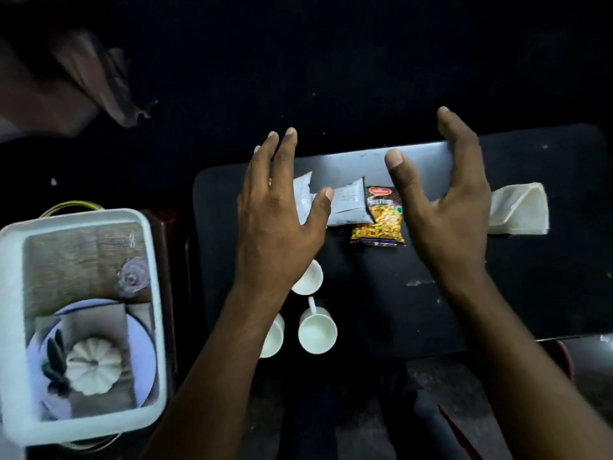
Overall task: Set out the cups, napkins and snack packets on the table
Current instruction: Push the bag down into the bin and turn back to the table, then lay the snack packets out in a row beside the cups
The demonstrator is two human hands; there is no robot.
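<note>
Both hands hover over the black tabletop (pixel 497 293), nothing held. Left hand (pixel 275 207) has its grip spread, fingers fanned, thumb just above the silver snack packets (pixel 348 204). Right hand (pixel 444 200) also spread wide, palm turned inward, fingers reaching to 12 o'clock.

Packets sit mid-tabletop: two silver ones overlapping, w/ a brown-and-yellow snack packet (pixel 381 220) touching them at 3 o'clock. Folded cream napkin (pixel 520 210) lies further out at 3 o'clock, near the right edge. Three white cups (pixel 316 330) cluster at 6 o'clock of the packets, one partly under the left forearm. White tray (pixel 146 293) off at 8 o'clock, apart from the tabletop.

Handling, my read: packets are light, crinkly foil, prob. slippery, so pinch at a sealed end, not the puffed middle. Napkin is soft, floppy; take it by the fold. Cups look like light plastic, tip easily; grab by the handle or rim.

Room: plenty of open tabletop at 4–5 o'clock. Far edge sits close behind the packets, so don't shove them toward 12.
</note>
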